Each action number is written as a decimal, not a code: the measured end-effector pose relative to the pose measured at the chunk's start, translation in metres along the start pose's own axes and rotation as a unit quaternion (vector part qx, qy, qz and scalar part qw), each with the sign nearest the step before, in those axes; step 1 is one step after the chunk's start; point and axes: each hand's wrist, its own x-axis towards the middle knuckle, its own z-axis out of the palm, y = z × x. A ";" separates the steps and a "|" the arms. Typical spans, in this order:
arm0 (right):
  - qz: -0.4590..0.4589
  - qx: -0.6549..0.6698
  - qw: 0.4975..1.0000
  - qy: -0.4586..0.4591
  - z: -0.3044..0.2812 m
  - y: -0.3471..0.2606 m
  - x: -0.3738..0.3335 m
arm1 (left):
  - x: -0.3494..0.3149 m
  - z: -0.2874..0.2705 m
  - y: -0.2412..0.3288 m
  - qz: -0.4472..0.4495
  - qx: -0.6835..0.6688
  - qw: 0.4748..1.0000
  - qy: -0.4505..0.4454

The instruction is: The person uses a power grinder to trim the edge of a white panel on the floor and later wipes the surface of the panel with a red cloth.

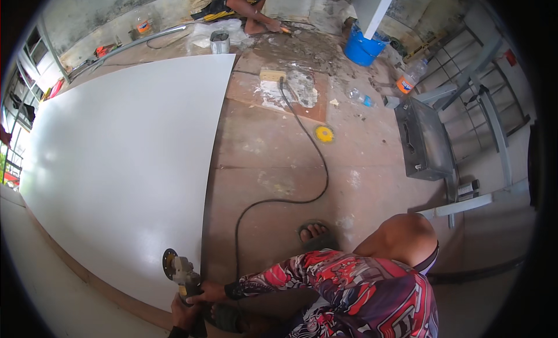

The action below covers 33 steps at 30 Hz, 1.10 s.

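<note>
Dusty brown floor fills the middle of the room, with a big shiny white sheet lying at 11 o'clock from the hands. Both hands are close together, wrapped around the back part of a grinder. The right hand comes in from 3 o'clock, and the left hand sits a bit lower, at 7 o'clock. The grinder points up toward 11 o'clock, and its round black disc shows over the near end of the sheet; I can't tell if they touch. A dark cord bends across the floor. At 1 o'clock lies a yellow disc, with a blue bucket farther off. At 2 o'clock stands a gray box.
</note>
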 end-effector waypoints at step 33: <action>-0.068 -0.016 0.997 0.031 -0.003 0.022 0.016 | -0.001 0.002 0.012 0.032 0.064 0.997 0.026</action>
